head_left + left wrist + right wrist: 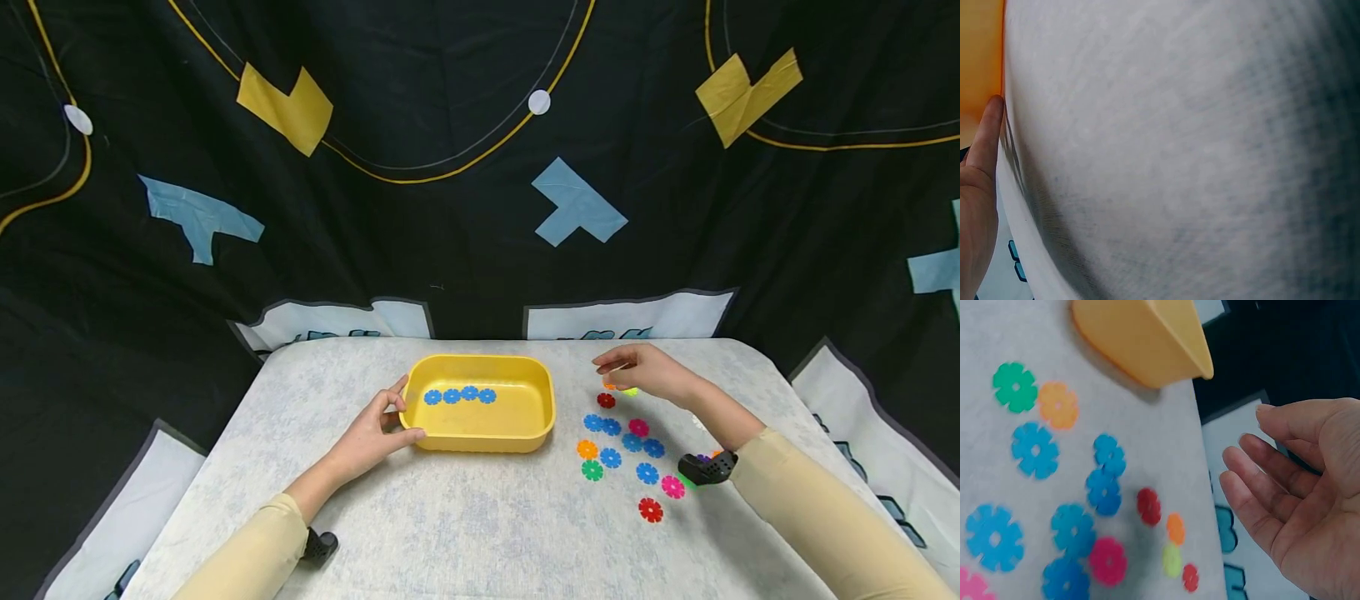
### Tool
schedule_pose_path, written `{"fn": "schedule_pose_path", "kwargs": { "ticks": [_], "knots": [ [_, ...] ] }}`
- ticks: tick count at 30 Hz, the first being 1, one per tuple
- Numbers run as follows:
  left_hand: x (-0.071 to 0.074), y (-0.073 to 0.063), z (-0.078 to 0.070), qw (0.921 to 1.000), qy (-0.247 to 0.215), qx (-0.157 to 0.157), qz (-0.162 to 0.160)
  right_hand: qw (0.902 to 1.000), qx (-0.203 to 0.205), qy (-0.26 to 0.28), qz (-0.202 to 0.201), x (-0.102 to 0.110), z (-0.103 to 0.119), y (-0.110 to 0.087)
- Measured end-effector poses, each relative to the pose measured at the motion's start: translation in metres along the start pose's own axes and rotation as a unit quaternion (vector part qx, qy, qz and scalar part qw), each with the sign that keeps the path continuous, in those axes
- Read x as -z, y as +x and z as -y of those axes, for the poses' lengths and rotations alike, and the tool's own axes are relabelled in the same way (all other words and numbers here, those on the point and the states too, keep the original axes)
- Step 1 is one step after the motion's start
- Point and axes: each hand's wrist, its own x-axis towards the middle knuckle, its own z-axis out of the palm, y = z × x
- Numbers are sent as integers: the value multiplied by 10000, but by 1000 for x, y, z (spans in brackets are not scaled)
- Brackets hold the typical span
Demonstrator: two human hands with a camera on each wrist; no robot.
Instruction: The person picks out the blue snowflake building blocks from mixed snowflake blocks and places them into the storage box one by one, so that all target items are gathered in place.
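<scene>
Right hand (637,369) hung over the counter (480,525) right of centre in the head view, palm down, fingers loosely bent and pointing left; its right-wrist view showed nothing between thumb and fingers. Left of centre, the left hand (372,429) grasped the left end of a yellow tray (480,443), thumb at its lower-left corner and fingers along its left side. The tray sat mid-frame, four blue flower-shaped discs (461,395) in a row inside it. Loose discs lay to its right: a red disc (606,401) just below the right hand, with an orange disc (587,450), a green disc (592,471), several blue ones and two pinks farther down, and another red disc (651,510) lowest. Toward the lower right, a black wrist device (707,468) partly hid a few more. Dark cloth (465,250) filled the upper frame.
</scene>
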Motion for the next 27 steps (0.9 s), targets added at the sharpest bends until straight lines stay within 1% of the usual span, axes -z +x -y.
{"fn": "schedule_pose_path", "kwargs": {
  "ticks": [5, 12, 14, 17, 21, 23, 25, 27],
  "knots": [
    [0, 1, 2, 10000, 13, -40, 18, 9999, -101, -35, -72, 3, -15, -17],
    [0, 1, -2, 9999, 122, 58, 54, 9985, -133, -523, -132, 3, -41, -36],
    [0, 0, -2, 9999, 141, 83, 36, 9979, -190, -604, -136, 2, -46, -40],
    [1, -1, -4, 9998, 155, 97, 24, 9981, -170, -596, -75, -1, -52, -45],
    [1, -3, -11, 9998, 108, 150, 32, 9982, -18, -606, -8, -3, -61, -51],
    [0, -4, -14, 9998, 57, 162, 33, 9979, -19, -650, -39, -4, -65, -53],
    [0, -4, -14, 9999, 37, 141, 33, 9974, -26, -710, -75, -3, -69, -56],
    [0, -3, -11, 9999, 43, 106, 32, 9973, -66, -720, -108, -3, -71, -59]
  ]
}}
